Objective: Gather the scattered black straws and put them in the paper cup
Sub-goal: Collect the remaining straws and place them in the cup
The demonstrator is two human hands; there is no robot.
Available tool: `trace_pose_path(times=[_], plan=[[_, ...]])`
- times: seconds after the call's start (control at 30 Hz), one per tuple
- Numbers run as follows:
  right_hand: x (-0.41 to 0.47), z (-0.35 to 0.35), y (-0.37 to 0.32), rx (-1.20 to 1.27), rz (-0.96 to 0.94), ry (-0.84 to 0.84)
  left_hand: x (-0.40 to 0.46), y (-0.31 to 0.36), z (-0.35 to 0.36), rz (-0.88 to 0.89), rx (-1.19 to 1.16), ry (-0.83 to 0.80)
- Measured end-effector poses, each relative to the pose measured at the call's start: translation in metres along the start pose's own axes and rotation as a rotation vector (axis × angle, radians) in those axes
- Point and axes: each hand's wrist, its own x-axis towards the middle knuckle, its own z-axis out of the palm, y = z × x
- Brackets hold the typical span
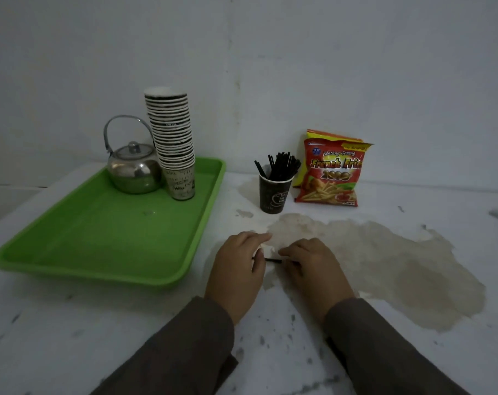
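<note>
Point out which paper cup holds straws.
The dark cup standing alone on the table beside the snack bag; black straws stick out of it. The stacked cups on the tray show none.

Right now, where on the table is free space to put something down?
Free: the green tray's near half, and the stained table right of both hands. Crowded: the tray's far end with kettle and cup stack, and around the straw cup and snack bags.

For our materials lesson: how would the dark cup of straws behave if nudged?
Probably tips easily: the cup is narrow and the straws stand tall above its rim. Likely light, being paper. It might slide first on the table.
</note>
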Motion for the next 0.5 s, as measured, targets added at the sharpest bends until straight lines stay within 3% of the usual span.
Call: trace_pose_path(times=[0.5], plan=[[0.002, 0.005, -0.015, -0.398, -0.207, 0.029, 0.004, -0.005, 0.005, -0.034, -0.046, -0.044]])
